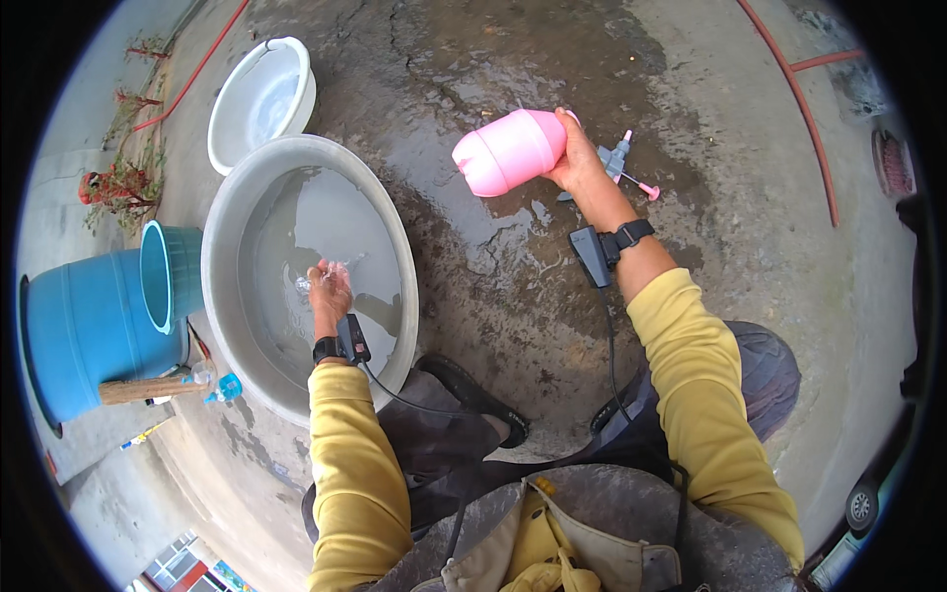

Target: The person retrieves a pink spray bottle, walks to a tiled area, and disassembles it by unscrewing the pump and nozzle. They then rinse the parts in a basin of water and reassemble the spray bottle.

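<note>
My right hand (572,158) is closed around the narrow end of a pink plastic bottle (511,153), held tilted on its side above the wet ground. On the ground just beyond that wrist lies a grey-blue sprayer head (618,156) with a pink-tipped rod. My left hand (330,290) dips into cloudy water in a large grey metal basin (230,326). Its fingers look loosely cupped and apart, with water splashing about them and part of them blurred. I make out no solid thing in that hand.
A white basin (226,123) stands behind the metal one. To the left are a teal bucket (176,261), a blue barrel (89,331), a wooden piece (148,390) and a small blue-capped bottle (227,388). A red pipe (804,94) runs along the right. My knees flank the wet concrete.
</note>
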The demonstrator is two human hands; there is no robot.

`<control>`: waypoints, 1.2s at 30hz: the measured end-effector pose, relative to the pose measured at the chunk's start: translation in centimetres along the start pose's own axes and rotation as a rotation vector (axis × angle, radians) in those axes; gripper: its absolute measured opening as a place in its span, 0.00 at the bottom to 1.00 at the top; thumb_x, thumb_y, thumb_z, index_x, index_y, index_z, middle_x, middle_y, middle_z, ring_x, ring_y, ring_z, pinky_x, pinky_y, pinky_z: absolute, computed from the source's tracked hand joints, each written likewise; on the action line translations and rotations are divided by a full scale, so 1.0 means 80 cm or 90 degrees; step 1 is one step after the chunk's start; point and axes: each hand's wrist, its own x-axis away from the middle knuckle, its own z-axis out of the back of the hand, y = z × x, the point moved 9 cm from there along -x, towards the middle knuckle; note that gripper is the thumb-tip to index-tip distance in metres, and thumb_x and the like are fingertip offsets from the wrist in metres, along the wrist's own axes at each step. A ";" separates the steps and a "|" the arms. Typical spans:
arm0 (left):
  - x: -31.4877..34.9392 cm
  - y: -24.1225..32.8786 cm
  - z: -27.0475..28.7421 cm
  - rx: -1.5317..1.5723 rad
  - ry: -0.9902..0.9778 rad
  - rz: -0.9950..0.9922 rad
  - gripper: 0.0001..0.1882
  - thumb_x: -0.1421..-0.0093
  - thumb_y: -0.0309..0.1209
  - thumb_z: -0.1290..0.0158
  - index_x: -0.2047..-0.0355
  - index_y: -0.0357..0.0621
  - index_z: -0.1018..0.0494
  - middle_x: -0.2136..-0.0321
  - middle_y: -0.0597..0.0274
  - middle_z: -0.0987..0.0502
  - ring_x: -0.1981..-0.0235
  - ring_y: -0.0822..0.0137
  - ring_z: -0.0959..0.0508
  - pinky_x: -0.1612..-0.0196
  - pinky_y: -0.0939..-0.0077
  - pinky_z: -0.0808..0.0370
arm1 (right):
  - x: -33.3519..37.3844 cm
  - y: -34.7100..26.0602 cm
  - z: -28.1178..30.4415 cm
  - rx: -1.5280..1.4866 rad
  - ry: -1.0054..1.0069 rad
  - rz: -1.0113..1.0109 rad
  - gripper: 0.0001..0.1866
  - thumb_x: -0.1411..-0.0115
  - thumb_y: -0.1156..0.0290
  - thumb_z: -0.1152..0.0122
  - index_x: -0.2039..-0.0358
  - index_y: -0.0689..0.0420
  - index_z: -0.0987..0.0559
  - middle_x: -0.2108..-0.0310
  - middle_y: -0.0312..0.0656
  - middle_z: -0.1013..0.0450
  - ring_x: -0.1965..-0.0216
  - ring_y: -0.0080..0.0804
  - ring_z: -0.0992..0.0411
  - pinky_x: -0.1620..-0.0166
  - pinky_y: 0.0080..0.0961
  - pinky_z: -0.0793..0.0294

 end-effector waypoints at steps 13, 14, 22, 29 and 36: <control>0.377 -0.089 -0.365 -0.620 -0.624 -0.781 0.26 0.31 0.35 0.58 0.35 0.41 0.43 0.33 0.44 0.47 0.32 0.50 0.45 0.33 0.63 0.45 | 0.012 -0.012 -0.010 -0.095 0.008 0.002 0.30 0.38 0.43 0.47 0.44 0.51 0.33 0.45 0.45 0.33 0.45 0.48 0.34 0.46 0.63 0.36; 0.381 -0.101 -0.366 -0.645 -0.639 -0.768 0.27 0.32 0.35 0.56 0.35 0.42 0.43 0.33 0.44 0.47 0.33 0.48 0.45 0.34 0.62 0.43 | 0.015 -0.021 -0.004 -0.088 -0.004 0.017 0.30 0.37 0.43 0.50 0.43 0.51 0.34 0.43 0.45 0.34 0.43 0.49 0.35 0.45 0.64 0.38; 0.282 -0.035 -0.315 -0.315 -0.510 -0.596 0.16 0.31 0.35 0.55 0.54 0.34 0.25 0.62 0.57 0.19 0.60 0.67 0.20 0.55 0.74 0.26 | 0.026 -0.043 -0.010 -0.117 -0.003 0.007 0.33 0.33 0.41 0.70 0.37 0.51 0.39 0.37 0.48 0.42 0.38 0.52 0.40 0.41 0.61 0.38; 0.048 0.093 -0.032 -0.457 0.209 -0.572 0.16 0.33 0.37 0.55 0.57 0.37 0.25 0.65 0.57 0.20 0.64 0.65 0.22 0.59 0.71 0.25 | 0.023 -0.046 -0.010 -0.097 -0.006 0.029 0.32 0.34 0.41 0.65 0.40 0.51 0.34 0.41 0.47 0.37 0.40 0.49 0.38 0.42 0.59 0.36; 0.065 0.013 -0.177 0.073 -0.399 -0.036 0.21 0.31 0.44 0.58 0.57 0.35 0.28 0.63 0.54 0.22 0.60 0.57 0.21 0.56 0.66 0.21 | 0.008 -0.044 -0.017 -0.034 -0.069 0.138 0.20 0.39 0.55 0.41 0.51 0.52 0.28 0.56 0.37 0.27 0.53 0.32 0.28 0.49 0.34 0.27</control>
